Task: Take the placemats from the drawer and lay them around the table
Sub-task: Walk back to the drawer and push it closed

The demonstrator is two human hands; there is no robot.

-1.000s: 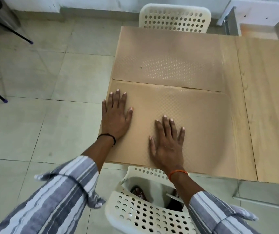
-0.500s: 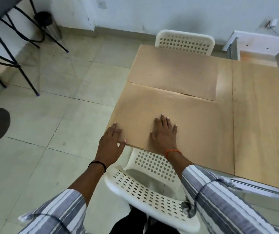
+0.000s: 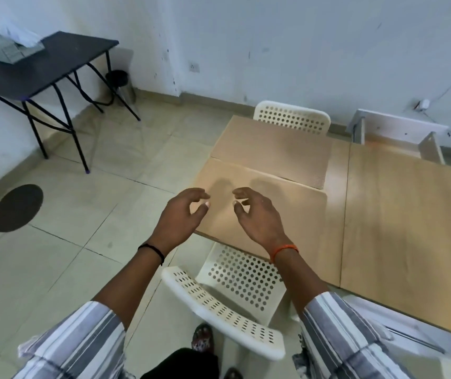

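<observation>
While the near placemat (image 3: pixel 279 214) lies flat, left hand (image 3: pixel 181 217) and right hand (image 3: pixel 257 214) hover, fingers loosely curled, empty.

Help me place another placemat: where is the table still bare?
The table's right half is bare, from the seam beside both mats to its far edge. The left half is filled: near placemat, far placemat.

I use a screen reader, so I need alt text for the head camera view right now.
Two empty hands, left hand and right hand, hover with fingers loosely curled above the near placemat on a wooden table. A second placemat lies just beyond it, with a white perforated chair tucked in below the hands.
</observation>
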